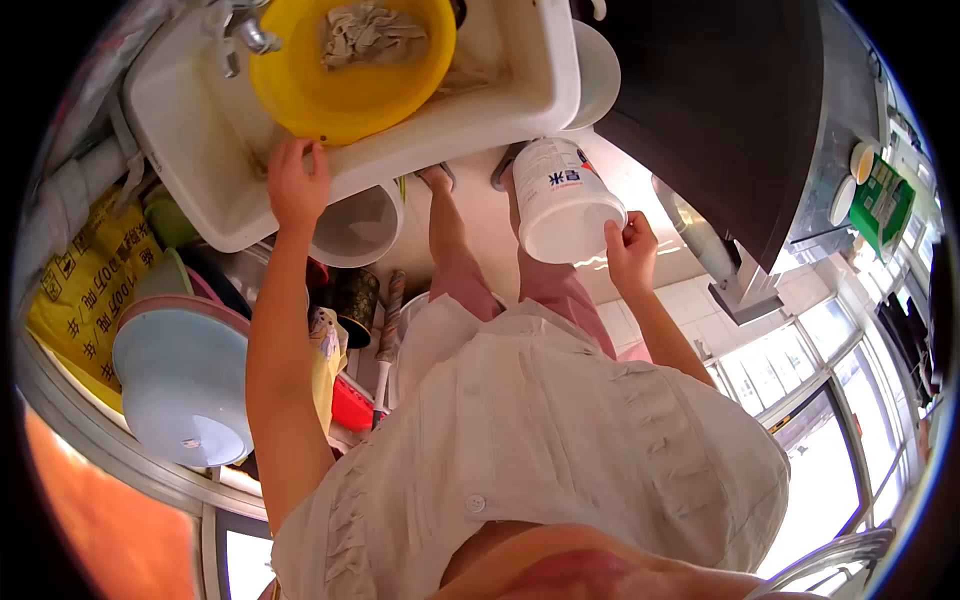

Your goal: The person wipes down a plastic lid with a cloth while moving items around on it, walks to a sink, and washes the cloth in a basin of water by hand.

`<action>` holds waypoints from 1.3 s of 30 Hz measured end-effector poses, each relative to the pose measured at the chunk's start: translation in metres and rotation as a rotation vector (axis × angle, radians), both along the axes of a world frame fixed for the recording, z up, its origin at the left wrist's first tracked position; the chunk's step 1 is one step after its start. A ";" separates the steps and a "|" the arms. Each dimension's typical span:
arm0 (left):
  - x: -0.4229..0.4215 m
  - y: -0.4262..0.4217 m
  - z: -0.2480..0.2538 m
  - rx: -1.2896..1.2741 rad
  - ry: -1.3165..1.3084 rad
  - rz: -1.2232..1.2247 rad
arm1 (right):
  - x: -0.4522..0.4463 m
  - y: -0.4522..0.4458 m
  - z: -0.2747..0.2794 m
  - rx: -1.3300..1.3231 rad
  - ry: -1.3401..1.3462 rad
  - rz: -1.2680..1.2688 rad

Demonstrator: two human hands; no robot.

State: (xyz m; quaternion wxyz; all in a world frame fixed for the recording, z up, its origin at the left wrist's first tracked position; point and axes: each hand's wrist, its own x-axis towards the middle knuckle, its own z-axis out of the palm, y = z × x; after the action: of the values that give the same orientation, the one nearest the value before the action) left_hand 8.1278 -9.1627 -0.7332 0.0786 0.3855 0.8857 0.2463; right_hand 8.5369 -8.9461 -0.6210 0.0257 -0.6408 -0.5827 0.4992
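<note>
A white plastic bucket (pixel 570 200) with blue and red print hangs tilted from my right hand (pixel 632 250), whose fingers pinch its rim. My left hand (pixel 298 180) rests at the front edge of the white sink (pixel 190 150), its fingers curled near the rim of the yellow basin (pixel 275 70); whether they grip anything is hidden. Inside that basin, a crumpled greyish cloth (pixel 365 35) lies in water. A metal faucet (pixel 255 35) stands at the sink's left side.
Stacked basins, a pale blue one (pixel 190 370) outermost, stand at the left beside a yellow sack (pixel 85 300). A grey-white bucket (pixel 360 230) is under the sink. To the right are a dark panel (pixel 710 90) and a green box (pixel 882 205).
</note>
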 end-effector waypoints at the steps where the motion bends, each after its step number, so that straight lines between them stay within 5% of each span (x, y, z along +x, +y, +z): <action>1: -0.001 -0.003 -0.005 -0.017 0.002 -0.003 | -0.001 0.015 -0.010 0.050 -0.085 0.014; 9: 0.001 -0.005 -0.013 -0.149 -0.095 0.072 | 0.015 0.121 -0.199 0.307 -0.154 0.102; 13: -0.002 -0.008 -0.008 -0.195 -0.154 0.123 | -0.023 0.172 -0.324 0.248 -0.384 0.522; 15: -0.001 -0.009 -0.005 -0.203 -0.172 0.118 | -0.020 0.186 -0.435 0.693 -0.467 0.855; 16: -0.002 -0.007 -0.005 -0.194 -0.164 0.099 | -0.032 0.193 -0.466 0.542 -0.434 0.712; 20: -0.004 -0.013 -0.003 -0.200 -0.172 0.108 | -0.075 0.201 -0.478 0.209 -0.577 0.549; 24: -0.001 -0.009 0.002 -0.184 -0.226 0.148 | -0.078 0.203 -0.522 0.289 -0.587 0.527; 26: 0.000 -0.005 0.005 -0.191 -0.225 0.138 | -0.079 0.210 -0.539 0.120 -0.571 0.538; 33: 0.001 0.004 0.008 -0.204 -0.243 0.085 | -0.075 0.180 -0.583 0.302 -0.528 0.518; 36: 0.001 0.003 0.008 -0.202 -0.246 0.073 | -0.052 0.176 -0.612 0.627 -0.352 0.405; 39: 0.000 -0.001 0.011 -0.199 -0.263 0.080 | -0.030 0.193 -0.594 0.195 -0.067 0.359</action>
State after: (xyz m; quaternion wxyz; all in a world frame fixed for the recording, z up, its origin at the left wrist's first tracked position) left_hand 8.1276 -9.1637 -0.7222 0.2221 0.3047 0.9024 0.2086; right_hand 8.5068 -8.7528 -1.2151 -0.0211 -0.5375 -0.7337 0.4152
